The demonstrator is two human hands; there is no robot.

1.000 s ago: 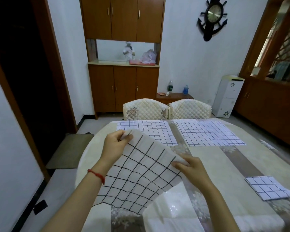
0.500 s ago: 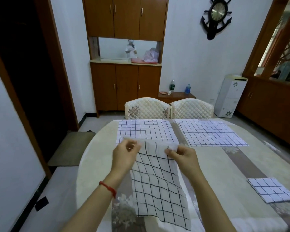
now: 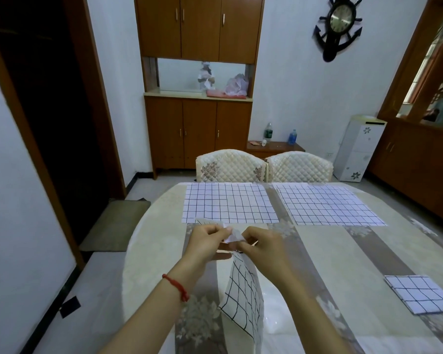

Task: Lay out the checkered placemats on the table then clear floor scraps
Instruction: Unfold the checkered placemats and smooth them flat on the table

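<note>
A white placemat with a black grid [image 3: 244, 297] hangs bunched and narrow above the table's near edge. My left hand [image 3: 205, 240] and my right hand [image 3: 260, 242] pinch its top edge, close together. Two more checkered placemats lie flat at the far side of the table: one on the left [image 3: 228, 203] and one on the right [image 3: 325, 206]. A folded checkered placemat [image 3: 423, 293] rests at the table's right. A dark scrap [image 3: 70, 306] lies on the floor to the left.
The oval table [image 3: 343, 259] has a beige and brown floral cover. Two quilted chairs [image 3: 230, 166] stand at its far side. Beyond are a wooden cabinet [image 3: 197, 131], a low side table with bottles [image 3: 274, 145] and a white dispenser [image 3: 358, 148]. A doormat [image 3: 115, 224] lies left.
My hands have drawn together along the placemat's top edge. The mat, spread wide a second ago, now hangs gathered into a narrow strip.
</note>
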